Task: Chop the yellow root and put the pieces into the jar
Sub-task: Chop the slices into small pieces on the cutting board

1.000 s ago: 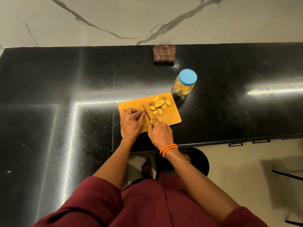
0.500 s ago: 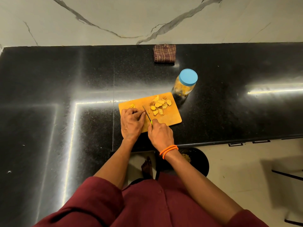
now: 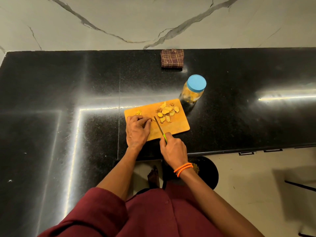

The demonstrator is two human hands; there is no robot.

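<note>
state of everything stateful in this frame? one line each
jar: upright, blue lid on, part-filled with yellow pieces
root: small stub, pinched by left hand
slices: cut, piled on board, not yet in jar
knife: right hand grips handle, blade beside root
cloth: folded, by wall

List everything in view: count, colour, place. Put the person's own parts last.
cutting board: one, orange, on the counter near its front edge
root slices: a pile, yellow, far right part of the board
root piece: one, small, at the left fingertips
small bits: few, yellow, board's far left corner
knife: one, green handle, blade on the board
jar: one, clear, blue lid on, beyond the board
folded cloth: one, brown checked, by the wall
counter: one, black
left hand: holds the root piece
right hand: grips the knife, orange bands on the wrist
</note>
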